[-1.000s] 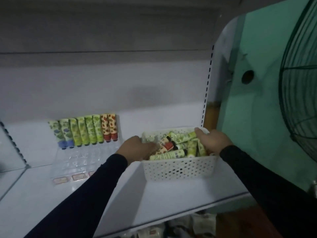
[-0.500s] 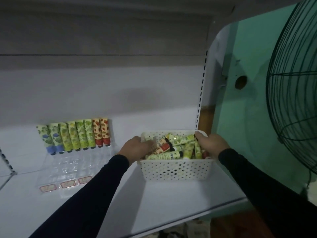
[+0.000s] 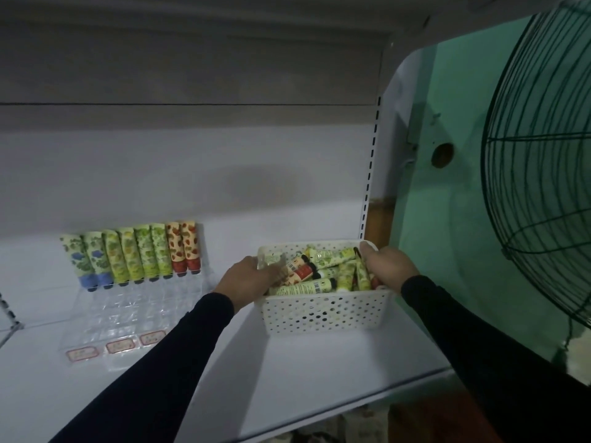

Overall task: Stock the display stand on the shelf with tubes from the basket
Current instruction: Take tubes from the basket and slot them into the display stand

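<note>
Both hands grip the basket (image 3: 323, 314) by its side rims on the shelf (image 3: 303, 378), the left hand (image 3: 248, 279) curled over the left edge and the right hand (image 3: 388, 270) over the right. The tubes (image 3: 319, 273) lie jumbled inside, so the basket is best kept level and set close to the stand (image 3: 128, 302). Farther back, only the stand's rear row is filled; I would free one hand and stock the empty slots tube by tube, caps down.

shelf (image 3: 313, 388) front bare, fan (image 3: 543, 174) crowds R
</note>
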Available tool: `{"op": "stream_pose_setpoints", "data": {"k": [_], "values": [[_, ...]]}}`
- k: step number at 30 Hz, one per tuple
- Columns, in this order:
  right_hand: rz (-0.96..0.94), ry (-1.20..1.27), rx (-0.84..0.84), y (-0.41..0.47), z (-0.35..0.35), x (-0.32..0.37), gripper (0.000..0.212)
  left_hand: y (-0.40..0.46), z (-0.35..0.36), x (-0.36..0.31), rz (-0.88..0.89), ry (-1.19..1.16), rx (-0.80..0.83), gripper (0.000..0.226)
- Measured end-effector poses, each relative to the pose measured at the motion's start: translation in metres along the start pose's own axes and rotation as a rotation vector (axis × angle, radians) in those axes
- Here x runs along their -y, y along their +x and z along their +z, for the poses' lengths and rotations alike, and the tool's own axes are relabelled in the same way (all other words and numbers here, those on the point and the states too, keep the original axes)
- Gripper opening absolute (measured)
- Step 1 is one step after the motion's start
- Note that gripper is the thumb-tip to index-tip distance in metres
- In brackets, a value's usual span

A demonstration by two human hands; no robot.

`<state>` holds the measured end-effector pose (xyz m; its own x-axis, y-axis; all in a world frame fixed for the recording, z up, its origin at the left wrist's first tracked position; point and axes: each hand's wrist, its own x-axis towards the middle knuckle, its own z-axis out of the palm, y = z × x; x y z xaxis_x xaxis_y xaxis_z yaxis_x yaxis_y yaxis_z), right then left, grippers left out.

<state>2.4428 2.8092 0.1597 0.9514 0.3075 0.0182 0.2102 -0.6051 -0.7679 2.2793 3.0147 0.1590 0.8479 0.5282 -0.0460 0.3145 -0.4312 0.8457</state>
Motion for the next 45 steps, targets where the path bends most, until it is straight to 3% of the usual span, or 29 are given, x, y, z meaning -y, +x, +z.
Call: {"op": "stream_pose_setpoints", "data": {"k": [2,4,7,9,14,19,26,31,39,42,45], "values": [[-0.013,-0.015,0.048,0.004,-0.001,-0.005,0.053,0.000,-0.003,0.001,0.006,0.108,0.001,0.034],[-0.036,-0.090,0.092,0.004,-0.007,-0.007,0.051,-0.001,-0.008,0.000,0.057,0.376,-0.076,0.036],[-0.192,-0.271,-0.035,0.002,-0.019,-0.002,0.048,-0.005,-0.014,-0.013,0.194,0.551,-0.210,0.041],[-0.296,-0.238,-0.108,-0.002,-0.024,0.010,0.048,-0.007,-0.013,-0.028,0.254,0.550,-0.121,0.045],[-0.233,-0.428,0.094,-0.008,-0.012,0.035,0.055,0.006,0.007,-0.046,0.188,0.712,0.167,0.040],[-0.224,-0.573,0.142,0.005,0.003,0.044,0.034,0.026,0.018,-0.049,0.173,0.699,0.218,0.035],[-0.331,-0.589,0.288,0.022,0.009,0.038,0.052,0.036,0.016,-0.040,0.175,0.617,0.216,0.048],[-0.568,-0.800,0.223,0.021,0.011,0.047,0.043,0.042,0.019,-0.040,0.192,0.564,0.193,0.043],[-0.717,-0.924,0.115,0.021,0.002,0.050,0.037,0.044,0.022,-0.037,0.274,0.567,0.106,0.032],[-0.704,-0.840,0.043,0.023,-0.003,0.048,0.032,0.045,0.020,-0.036,0.308,0.394,0.012,0.031],[-0.633,-0.578,-0.004,0.017,-0.002,0.047,0.027,0.045,0.017,-0.037,0.336,0.227,-0.054,0.028]]}}
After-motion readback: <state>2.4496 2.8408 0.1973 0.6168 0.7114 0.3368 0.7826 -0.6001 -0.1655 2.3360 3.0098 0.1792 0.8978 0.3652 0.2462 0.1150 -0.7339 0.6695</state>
